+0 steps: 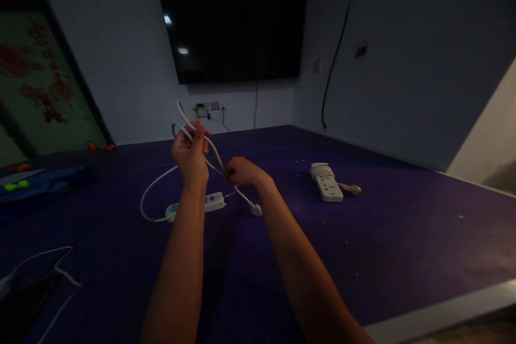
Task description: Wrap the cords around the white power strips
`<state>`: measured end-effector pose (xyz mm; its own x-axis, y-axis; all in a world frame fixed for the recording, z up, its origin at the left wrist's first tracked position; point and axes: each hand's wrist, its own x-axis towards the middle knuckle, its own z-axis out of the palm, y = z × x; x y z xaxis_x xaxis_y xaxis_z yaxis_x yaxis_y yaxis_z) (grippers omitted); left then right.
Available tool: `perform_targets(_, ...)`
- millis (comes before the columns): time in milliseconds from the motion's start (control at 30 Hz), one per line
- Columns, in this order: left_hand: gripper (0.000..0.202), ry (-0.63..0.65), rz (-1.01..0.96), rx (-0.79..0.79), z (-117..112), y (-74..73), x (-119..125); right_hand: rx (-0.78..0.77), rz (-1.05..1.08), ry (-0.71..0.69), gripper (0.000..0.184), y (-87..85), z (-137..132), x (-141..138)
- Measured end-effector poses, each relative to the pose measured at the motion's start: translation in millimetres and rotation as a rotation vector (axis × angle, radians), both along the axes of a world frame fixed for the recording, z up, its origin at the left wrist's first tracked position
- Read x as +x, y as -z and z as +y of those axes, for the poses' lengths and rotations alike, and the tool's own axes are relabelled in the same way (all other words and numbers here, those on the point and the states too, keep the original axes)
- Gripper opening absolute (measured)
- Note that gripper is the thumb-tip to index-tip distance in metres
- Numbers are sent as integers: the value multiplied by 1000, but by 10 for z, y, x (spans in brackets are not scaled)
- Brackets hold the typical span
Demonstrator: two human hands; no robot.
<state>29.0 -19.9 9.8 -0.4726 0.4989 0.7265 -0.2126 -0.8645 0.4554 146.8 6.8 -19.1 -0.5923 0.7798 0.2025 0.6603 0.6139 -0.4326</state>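
Observation:
My left hand [192, 150] is closed around loops of a white power cord [155, 181], raised above the purple surface. Lower and to its right, my right hand [244, 172] pinches the same cord, its fingertips partly hidden. The plug [256, 209] dangles from the cord just below my right hand. A white power strip [215, 201] with blue parts lies behind my left forearm, which covers its middle. From the strip's left end the cord curves up toward my left hand.
A second power strip [329, 187], its cord wrapped around one end, lies to the right. Dark blue cloth [52, 185] lies at far left, a thin white cable [64, 269] nearer. A television [237, 32] hangs above wall sockets [209, 108]. A black cable [335, 64] hangs on the right wall.

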Motion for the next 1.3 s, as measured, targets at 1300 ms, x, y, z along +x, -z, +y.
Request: perform_targets(1300, 37, 252, 506, -675, 11, 122, -139, 9, 353, -254, 24, 45, 150, 22)
